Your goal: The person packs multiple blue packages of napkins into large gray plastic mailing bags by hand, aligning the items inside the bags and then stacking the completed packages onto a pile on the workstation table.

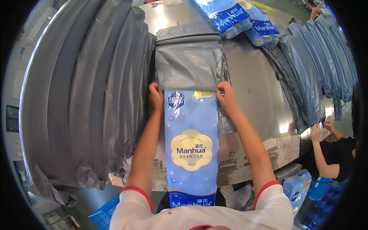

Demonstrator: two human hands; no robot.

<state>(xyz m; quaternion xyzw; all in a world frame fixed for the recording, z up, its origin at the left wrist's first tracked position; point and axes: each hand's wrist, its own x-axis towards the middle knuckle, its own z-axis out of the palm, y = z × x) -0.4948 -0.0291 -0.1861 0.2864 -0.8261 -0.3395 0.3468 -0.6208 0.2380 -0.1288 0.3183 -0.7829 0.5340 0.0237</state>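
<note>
A long light-blue pack of toilet paper (191, 120) reaches from my body up to the metal table. Its far end is inside the mouth of a grey plastic bag (188, 65). My left hand (156, 96) pinches the bag's rim at the left corner of the pack. At the right corner my right hand (227, 96) grips the other side of the rim, fingers closed. The rest of the bag lies folded beyond the hands. The pack's near end sits close to my shirt, its lowest part cut off from sight.
A row of grey plastic bags (90, 76) is layered along the left. Several blue packs (232, 19) lie at the table's far side. More grey bags (299, 73) overlap on the right, where a co-worker's hands (315, 132) touch them. A blue crate (105, 212) stands low left.
</note>
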